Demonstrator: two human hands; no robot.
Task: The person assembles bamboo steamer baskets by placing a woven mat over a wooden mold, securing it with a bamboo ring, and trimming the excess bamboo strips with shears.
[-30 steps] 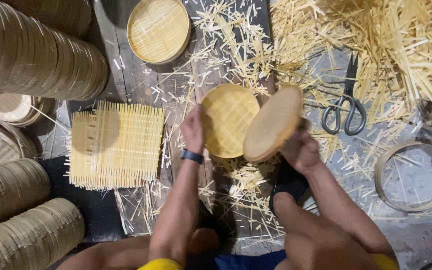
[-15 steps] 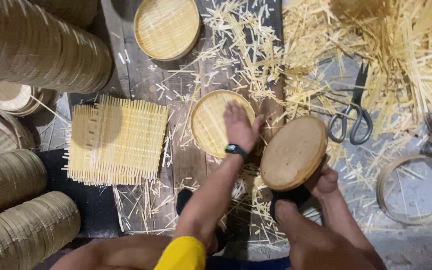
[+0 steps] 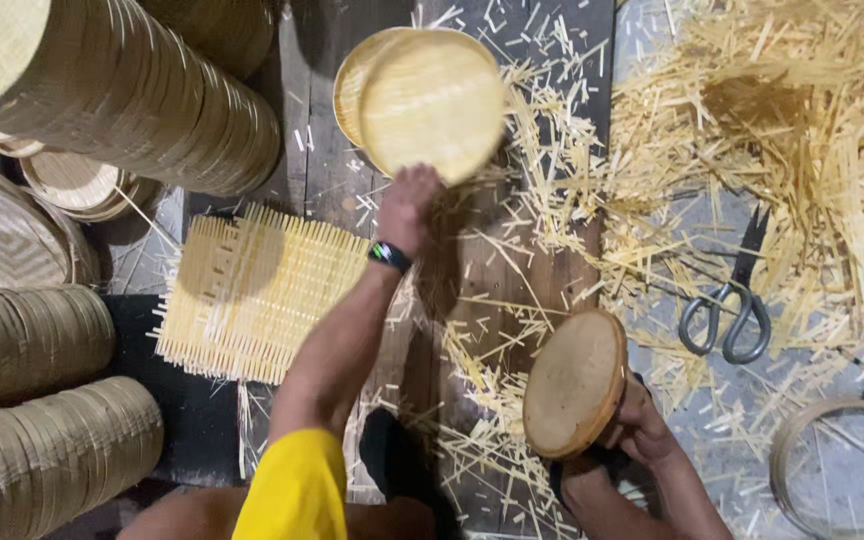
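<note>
Near the top centre of the frame, a round woven bamboo disc (image 3: 434, 100) is gripped at its lower edge by the left hand (image 3: 407, 205), directly over a similar round tray (image 3: 352, 80) that lies on the dark wooden boards (image 3: 317, 170). At the lower centre, a thick round wooden block (image 3: 574, 385) is clasped from behind by the closed right hand (image 3: 637, 425), tilted on its edge. The disc is best lowered flat and centred on the tray, while the block is kept steady and away from the scissors (image 3: 727, 310).

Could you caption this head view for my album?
Left hand lifts a round woven disc; right hand holds a round wooden block.
</note>
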